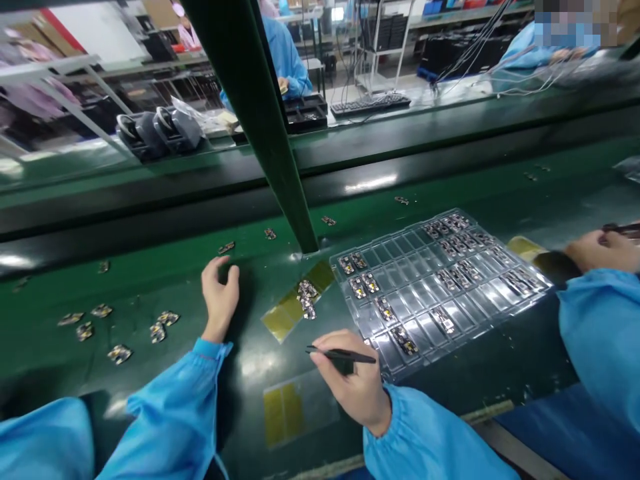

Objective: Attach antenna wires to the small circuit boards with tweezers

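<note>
My left hand [221, 293] reaches over the green work surface, thumb and forefinger curved and apart, with nothing visible between them. Just beyond its fingertips lies a small circuit board [227, 248]. Between thumb and fingers of my right hand [356, 380] is a pair of black tweezers [345, 356], pointing left. A little cluster of circuit boards [307, 298] rests on a yellow film strip [283, 323] between my hands. To the right, a clear plastic tray [400, 267] holds boards in some of its compartments; my right hand is at its near left corner.
Several loose boards [120, 354] are scattered at the left. A green post [280, 153] rises behind the film strip. Yellow film pieces [284, 413] lie near the front edge. At the right, a co-worker's hand [607, 251] and blue sleeve [600, 320] are beside the tray.
</note>
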### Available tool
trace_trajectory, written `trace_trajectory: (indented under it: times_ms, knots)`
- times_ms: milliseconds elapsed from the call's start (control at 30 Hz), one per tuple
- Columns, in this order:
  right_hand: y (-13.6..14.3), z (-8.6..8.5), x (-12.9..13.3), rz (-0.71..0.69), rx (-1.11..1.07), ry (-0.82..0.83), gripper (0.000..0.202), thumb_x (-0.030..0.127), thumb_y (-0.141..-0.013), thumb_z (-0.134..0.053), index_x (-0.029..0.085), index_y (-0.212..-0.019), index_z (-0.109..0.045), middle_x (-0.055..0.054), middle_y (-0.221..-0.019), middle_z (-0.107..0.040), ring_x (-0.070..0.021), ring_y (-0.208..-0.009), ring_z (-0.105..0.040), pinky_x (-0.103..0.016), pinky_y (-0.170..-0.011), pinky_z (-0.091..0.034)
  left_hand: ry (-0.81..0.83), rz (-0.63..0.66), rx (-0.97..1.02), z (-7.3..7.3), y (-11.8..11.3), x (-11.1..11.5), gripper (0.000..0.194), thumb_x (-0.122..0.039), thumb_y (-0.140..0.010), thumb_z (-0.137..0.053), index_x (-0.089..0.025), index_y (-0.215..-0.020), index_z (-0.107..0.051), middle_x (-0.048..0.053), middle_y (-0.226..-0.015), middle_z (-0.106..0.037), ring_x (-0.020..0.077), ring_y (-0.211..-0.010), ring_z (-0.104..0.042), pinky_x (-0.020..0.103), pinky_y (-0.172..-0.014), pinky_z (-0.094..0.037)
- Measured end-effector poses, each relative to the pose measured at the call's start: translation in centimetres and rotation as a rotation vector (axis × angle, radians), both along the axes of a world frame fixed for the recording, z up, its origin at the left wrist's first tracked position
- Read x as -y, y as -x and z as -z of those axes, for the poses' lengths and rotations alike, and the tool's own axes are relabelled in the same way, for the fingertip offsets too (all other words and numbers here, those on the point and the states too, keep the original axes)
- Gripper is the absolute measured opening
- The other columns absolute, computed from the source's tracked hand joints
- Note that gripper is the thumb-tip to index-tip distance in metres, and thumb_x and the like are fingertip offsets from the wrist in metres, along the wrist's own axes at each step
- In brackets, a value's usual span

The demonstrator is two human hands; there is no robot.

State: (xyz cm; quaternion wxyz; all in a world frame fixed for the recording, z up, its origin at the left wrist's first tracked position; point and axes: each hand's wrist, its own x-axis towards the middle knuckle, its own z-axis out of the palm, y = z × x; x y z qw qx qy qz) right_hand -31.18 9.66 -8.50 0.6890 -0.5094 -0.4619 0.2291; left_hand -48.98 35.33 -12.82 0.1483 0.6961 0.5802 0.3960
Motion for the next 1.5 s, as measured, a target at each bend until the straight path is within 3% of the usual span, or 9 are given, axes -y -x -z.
trace_trajectory:
  times_ms: [233,333,500,933,1067,1200,1300,1400,1500]
  knots:
    - [-0.3,0.4,0.4,0.043,-0.019,0.006,0.022,0.004,-0.083,-0.068,0.023,-0.095,-0.068,-0.004,-0.091,-0.072,-0.0184,-0.087,-0.071,-0.032,-0.080,-0.058,0.003,0.517,-0.338,-1.3,-1.6,11.4,0.041,-0.038,-0.095,-0.057,-0.017,-0.129,-0.060,0.014,-0.141,-0.056,0.0310,-0.138,-0.045,0.048,-0.112,-0.040]
    - [-0.5,0.6,0.4,0.062,-0.022,0.012,0.024,0.004,-0.083,-0.067,0.024,-0.096,-0.067,-0.003,-0.091,-0.072,-0.0184,-0.087,-0.070,-0.033,-0.080,-0.058,-0.058,0.566,-0.497,-2.0,-3.5,12.6,0.055,-0.044,-0.091,-0.064,-0.014,-0.136,-0.055,0.017,-0.142,-0.055,0.0357,-0.138,-0.044,0.052,-0.110,-0.040]
    - [-0.6,0.7,0.0,0.099,0.025,0.030,0.022,0.004,-0.083,-0.067,0.023,-0.095,-0.066,-0.003,-0.089,-0.072,-0.0183,-0.086,-0.069,-0.034,-0.079,-0.057,-0.106,0.575,-0.574,-2.0,-5.0,12.6,0.039,-0.040,-0.090,-0.067,-0.016,-0.119,-0.066,0.015,-0.135,-0.062,0.0361,-0.127,-0.054,0.051,-0.100,-0.046]
    - [-0.3,0.5,0.0,0.099,0.045,0.031,0.021,0.003,-0.084,-0.066,0.022,-0.094,-0.065,-0.003,-0.088,-0.071,-0.0177,-0.085,-0.070,-0.034,-0.078,-0.058,0.152,0.685,0.049,-1.4,-4.4,13.0,0.009,-0.021,-0.088,-0.070,-0.020,-0.089,-0.061,0.009,-0.121,-0.062,0.0225,-0.114,-0.062,0.037,-0.095,-0.053]
    - [-0.6,0.4,-0.1,0.113,0.025,0.053,0.017,0.007,-0.086,-0.066,0.022,-0.093,-0.065,-0.003,-0.088,-0.070,-0.0182,-0.085,-0.070,-0.035,-0.079,-0.058,0.306,0.728,0.269,-1.9,-4.2,13.3,0.011,-0.027,-0.089,-0.069,-0.019,-0.090,-0.062,0.005,-0.098,-0.072,0.0172,-0.089,-0.072,0.029,-0.080,-0.060]
    - [-0.6,0.2,1.4,0.061,-0.047,0.215,0.010,0.015,-0.087,-0.069,0.022,-0.092,-0.067,-0.004,-0.089,-0.072,-0.0188,-0.086,-0.072,-0.032,-0.077,-0.061,0.326,0.615,0.443,-3.4,-3.2,14.6,0.018,-0.028,-0.083,-0.075,-0.018,-0.093,-0.064,0.002,-0.086,-0.073,0.0154,-0.080,-0.073,0.026,-0.076,-0.061]
    - [0.2,0.5,3.5,-0.092,-0.101,0.416,0.007,0.019,-0.087,-0.070,0.022,-0.093,-0.068,-0.004,-0.092,-0.074,-0.0180,-0.084,-0.074,-0.027,-0.071,-0.062,0.566,0.608,0.643,-4.2,-2.3,16.0,0.025,-0.032,-0.080,-0.078,-0.018,-0.094,-0.062,0.003,-0.079,-0.073,0.0153,-0.069,-0.073,0.024,-0.065,-0.061]
    - [1.3,1.2,4.8,-0.213,-0.093,0.538,0.004,0.021,-0.087,-0.069,0.022,-0.090,-0.068,-0.004,-0.092,-0.074,-0.0167,-0.084,-0.074,-0.024,-0.070,-0.062,0.806,0.688,0.743,-3.7,-2.0,16.9,0.027,-0.035,-0.079,-0.079,-0.017,-0.089,-0.061,0.003,-0.072,-0.072,0.0150,-0.062,-0.072,0.024,-0.061,-0.060]
    - [2.1,1.8,4.7,-0.233,-0.043,0.586,0.003,0.023,-0.088,-0.068,0.022,-0.091,-0.068,-0.004,-0.093,-0.073,-0.0162,-0.085,-0.073,-0.023,-0.071,-0.061,0.828,0.688,0.728,-2.5,-2.4,17.1,0.025,-0.032,-0.079,-0.078,-0.016,-0.090,-0.063,0.003,-0.073,-0.072,0.0150,-0.065,-0.072,0.024,-0.063,-0.060]
